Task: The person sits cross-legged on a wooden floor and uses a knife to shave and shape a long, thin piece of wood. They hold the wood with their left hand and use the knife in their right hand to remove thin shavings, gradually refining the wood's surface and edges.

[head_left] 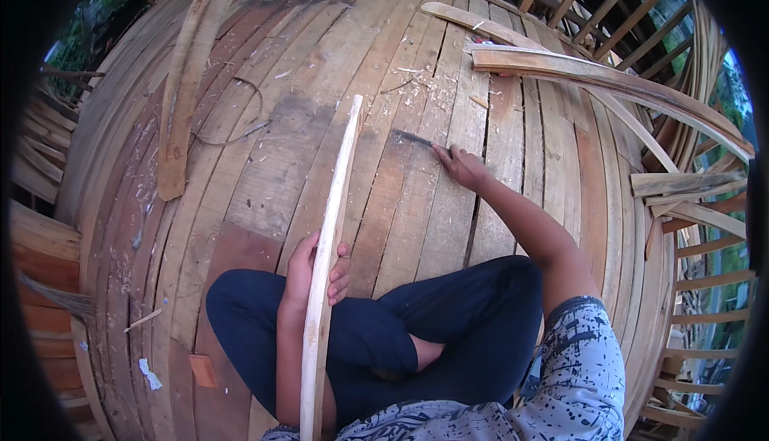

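My left hand [300, 274] is wrapped around a long, pale wooden strip [331, 217]. The strip slants up past my lap, and its far end narrows. Out to the right, my right hand [462, 167] grips a knife [412, 137] whose dark, narrow blade points left and away from me. Most of the knife's handle is hidden in my fingers. The blade is apart from the strip, low over the floorboards; I cannot tell whether it touches them.
I sit cross-legged on a plank floor [384, 225]. Wood shavings [428, 88] lie scattered ahead. A broad board [183, 88] lies far left, and curved boards [593, 72] are stacked at the far right. A thin loop of cord [260, 104] and slatted railings [709, 281] also show.
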Demonstrator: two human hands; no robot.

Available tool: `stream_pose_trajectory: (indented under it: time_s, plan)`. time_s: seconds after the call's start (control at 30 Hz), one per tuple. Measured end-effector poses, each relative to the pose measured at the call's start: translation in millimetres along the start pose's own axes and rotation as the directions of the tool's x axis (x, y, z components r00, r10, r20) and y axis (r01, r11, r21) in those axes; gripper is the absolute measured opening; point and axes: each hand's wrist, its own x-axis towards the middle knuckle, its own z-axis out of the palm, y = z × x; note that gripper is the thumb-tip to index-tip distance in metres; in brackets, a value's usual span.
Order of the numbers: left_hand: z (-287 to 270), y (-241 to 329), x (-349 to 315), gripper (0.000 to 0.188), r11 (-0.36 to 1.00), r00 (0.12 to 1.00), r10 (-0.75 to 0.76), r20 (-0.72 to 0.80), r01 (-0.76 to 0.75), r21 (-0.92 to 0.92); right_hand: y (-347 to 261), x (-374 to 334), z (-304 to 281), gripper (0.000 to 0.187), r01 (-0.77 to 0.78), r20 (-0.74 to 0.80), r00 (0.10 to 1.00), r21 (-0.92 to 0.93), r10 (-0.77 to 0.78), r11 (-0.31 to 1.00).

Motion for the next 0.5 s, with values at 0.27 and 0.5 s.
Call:
stream_pose_trajectory:
  time_s: [0.27, 0.5]
  plan:
    - [-5, 1, -8, 0.049, 1.0, 1.0, 0.014, -0.006, -0.014, -0.016, -90, 2, -49, 0.075, 0.305, 0.039, 0.946, 0.227, -0.322, 0.925]
    - [-1, -4, -8, 0.049, 0.999, 0.999, 0.002, 0.038, -0.001, -0.033, -124, -2, -36, 0.068, 0.536, 0.102, 0.837, 0.051, -0.538, 0.843]
